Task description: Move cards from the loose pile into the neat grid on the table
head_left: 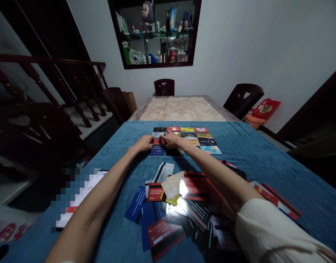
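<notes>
Starting at the far left of the frame, a dark wooden stair railing runs across the upper part, and below it, at the lower left, a flat white-faced device, partly hidden by pixelation, lies on the blue cloth that covers the near part of the table. Next comes the left hand, palm down near the centre of the frame, its fingers bent at the left end of a red card; whether they grip it or merely rest against it, one cannot tell. That card lies flat in the left part of neat rows of cards, with a black card at their upper left corner and a blue card at their lower left. The right hand is at the red card's other end, fingers curled downward; its hold cannot be made out either. Lower in the centre, between the forearms and partly under the right one, spreads a loose, overlapping pile of cards. Further right, a yellow card and a heart-marked card finish the top row, while a light-blue card sits at the lower right corner. At the right of the frame, beyond a dark chair, stands a red bag.
</notes>
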